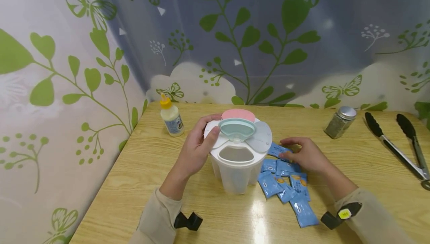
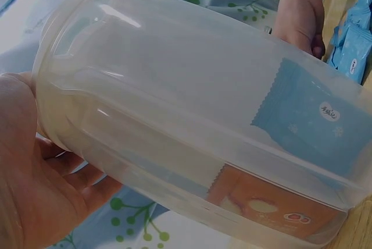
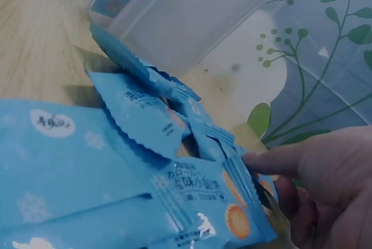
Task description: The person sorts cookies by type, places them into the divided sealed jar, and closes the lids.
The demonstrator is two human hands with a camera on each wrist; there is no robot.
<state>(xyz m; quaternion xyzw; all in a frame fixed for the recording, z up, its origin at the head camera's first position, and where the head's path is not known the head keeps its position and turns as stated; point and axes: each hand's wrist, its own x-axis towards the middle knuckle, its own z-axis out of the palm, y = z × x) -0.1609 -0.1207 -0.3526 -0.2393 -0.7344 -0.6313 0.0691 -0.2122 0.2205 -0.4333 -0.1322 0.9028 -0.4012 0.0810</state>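
Note:
A translucent storage container [image 1: 236, 178] with a white compartment lid stands upright on the table. Its mint-green flap [image 1: 237, 129] is raised, leaving the front opening uncovered. My left hand [image 1: 196, 147] grips the rim from the left, thumb on top of the lid. Through the wall, the left wrist view shows a blue packet [image 2: 317, 121] and an orange packet [image 2: 273, 202] inside. Right of the container lie several blue snack packets [image 1: 283, 191]. My right hand [image 1: 307, 154] pinches the rearmost snack packet [image 1: 276, 150]; in the right wrist view its fingertips meet a packet's crimped edge.
A yellow-capped bottle [image 1: 172, 119] stands behind at left. A spice jar [image 1: 340, 122] with a silver lid is at the back right, beside black-tipped tongs [image 1: 398, 154]. A leaf-patterned curtain [image 1: 255, 49] hangs along the table's rear edge.

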